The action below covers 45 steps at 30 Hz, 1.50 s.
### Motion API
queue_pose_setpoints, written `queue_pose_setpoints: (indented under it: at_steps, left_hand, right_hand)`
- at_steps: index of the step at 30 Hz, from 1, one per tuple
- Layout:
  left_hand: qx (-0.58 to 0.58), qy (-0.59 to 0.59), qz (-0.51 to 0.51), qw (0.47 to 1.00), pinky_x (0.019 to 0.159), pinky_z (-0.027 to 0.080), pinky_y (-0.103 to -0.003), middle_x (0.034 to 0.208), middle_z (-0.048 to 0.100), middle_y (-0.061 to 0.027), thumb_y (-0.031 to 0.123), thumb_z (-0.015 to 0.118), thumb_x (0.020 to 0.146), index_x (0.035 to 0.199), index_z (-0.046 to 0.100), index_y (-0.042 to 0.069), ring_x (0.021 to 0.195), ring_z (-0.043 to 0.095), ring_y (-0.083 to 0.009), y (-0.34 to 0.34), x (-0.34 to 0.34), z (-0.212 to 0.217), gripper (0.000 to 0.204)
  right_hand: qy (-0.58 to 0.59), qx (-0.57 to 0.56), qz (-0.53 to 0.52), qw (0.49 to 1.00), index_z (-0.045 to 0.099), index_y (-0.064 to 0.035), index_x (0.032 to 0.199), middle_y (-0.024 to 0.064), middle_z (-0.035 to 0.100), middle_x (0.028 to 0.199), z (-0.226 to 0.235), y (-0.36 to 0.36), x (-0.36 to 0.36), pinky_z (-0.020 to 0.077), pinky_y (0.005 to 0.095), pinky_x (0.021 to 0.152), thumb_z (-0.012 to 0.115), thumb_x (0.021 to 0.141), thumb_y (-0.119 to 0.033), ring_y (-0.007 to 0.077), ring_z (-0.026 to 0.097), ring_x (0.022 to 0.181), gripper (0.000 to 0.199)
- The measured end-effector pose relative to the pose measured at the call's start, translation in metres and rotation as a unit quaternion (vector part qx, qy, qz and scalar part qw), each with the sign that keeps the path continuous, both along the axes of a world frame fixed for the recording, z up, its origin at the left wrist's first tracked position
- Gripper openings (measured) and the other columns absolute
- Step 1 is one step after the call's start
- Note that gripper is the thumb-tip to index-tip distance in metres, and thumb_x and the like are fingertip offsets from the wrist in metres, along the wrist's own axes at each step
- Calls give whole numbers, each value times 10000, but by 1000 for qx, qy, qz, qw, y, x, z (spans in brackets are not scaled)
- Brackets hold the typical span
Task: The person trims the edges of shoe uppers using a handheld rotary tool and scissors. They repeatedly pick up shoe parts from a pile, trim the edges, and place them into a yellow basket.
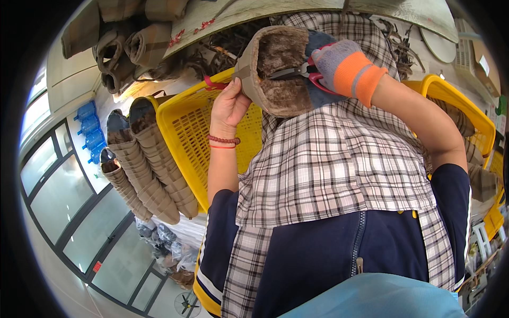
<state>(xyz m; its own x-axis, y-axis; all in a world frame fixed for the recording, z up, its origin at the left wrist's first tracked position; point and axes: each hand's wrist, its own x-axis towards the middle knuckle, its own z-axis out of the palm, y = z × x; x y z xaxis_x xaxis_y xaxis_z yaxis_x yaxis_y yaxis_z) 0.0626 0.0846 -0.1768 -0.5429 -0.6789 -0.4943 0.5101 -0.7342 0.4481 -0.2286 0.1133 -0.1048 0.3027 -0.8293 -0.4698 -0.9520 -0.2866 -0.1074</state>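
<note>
A fur-lined slipper upper (285, 100), beige outside with brown pile inside and a dark blue section on its right, lies over my lap. My bare left hand (231, 103) pinches its left rim between thumb and fingers. On my right hand (344, 69) is a grey and orange knitted glove. That hand is closed round the red handles of a pair of scissors (289, 73). The scissor blades point left, into the opening of the upper, over the brown pile. Whether they touch the pile I cannot tell.
A yellow basket (183, 132) stands at my left, with a red strap at its rim. Nested stacks of similar uppers (146, 175) are beyond it. More rolled pieces (146, 45) lie at the far left. Dark scraps (233, 45) lie below the bench edge (254, 16). Another yellow basket (440, 82) is at my right.
</note>
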Motion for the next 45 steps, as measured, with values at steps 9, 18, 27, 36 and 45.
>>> queue_pose_setpoints:
  at_steps: [9, 18, 27, 36, 45]
  left_hand:
    - [-7, -11, -7, 1000, 1016, 399, -412, 1182, 571, -205, 170, 448, 983, 1258, 469, -44, 1142, 524, -314, -1, -2, 4, 349]
    - [-17, -8, -13, 1000, 1003, 414, -415, 1194, 567, -198, 174, 440, 986, 1266, 466, -35, 1138, 529, -312, 0, -2, 4, 350]
    - [-25, -10, -18, 999, 1004, 416, -411, 1188, 576, -187, 171, 473, 973, 1271, 467, -26, 1123, 544, -301, 0, -6, 3, 357]
    - [-23, -11, -18, 999, 1004, 417, -406, 1193, 576, -176, 164, 469, 974, 1277, 462, -28, 1124, 544, -299, 0, -6, -3, 359]
    - [-31, -17, -21, 999, 1004, 418, -406, 1201, 567, -180, 161, 461, 977, 1287, 442, -37, 1124, 541, -300, -2, -8, -4, 368]
  right_hand:
    - [22, 13, 22, 999, 626, -59, 983, 96, 669, 820, 2, -4, 2, 503, 372, 642, 624, 794, -279, 259, 651, 753, 291]
    - [-77, -47, -65, 994, 647, -73, 1005, 96, 685, 842, -3, 13, -26, 507, 378, 712, 659, 780, -437, 264, 661, 805, 428]
    - [-27, 42, -26, 998, 684, -100, 956, 76, 686, 835, 11, 0, -9, 511, 379, 694, 609, 792, -547, 269, 659, 780, 482]
    - [-15, 70, -25, 997, 663, -69, 951, 115, 676, 786, 11, -5, -9, 511, 393, 685, 630, 732, -622, 300, 661, 751, 595]
    - [-10, 41, -6, 999, 701, -89, 826, 92, 683, 784, 4, -8, -8, 514, 392, 678, 631, 761, -564, 275, 662, 752, 485]
